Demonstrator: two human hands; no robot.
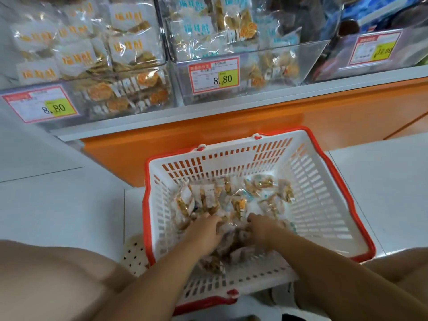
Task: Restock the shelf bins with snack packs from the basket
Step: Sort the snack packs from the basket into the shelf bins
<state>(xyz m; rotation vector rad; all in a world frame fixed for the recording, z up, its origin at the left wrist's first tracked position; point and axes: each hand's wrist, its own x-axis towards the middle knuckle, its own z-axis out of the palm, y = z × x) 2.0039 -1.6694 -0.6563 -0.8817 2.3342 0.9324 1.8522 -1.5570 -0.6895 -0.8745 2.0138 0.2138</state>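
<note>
Where the two forearms meet inside the basket, the left grip and right grip lie side by side, fingers curled down over a blurred bunch of snack packs gathered between them. More packs lie loose across the basket's bottom beyond. White with a red rim, the basket stands on the pale floor against an orange shelf base. Above, clear shelf bins hold similar packs behind 8.80 price tags.
</note>
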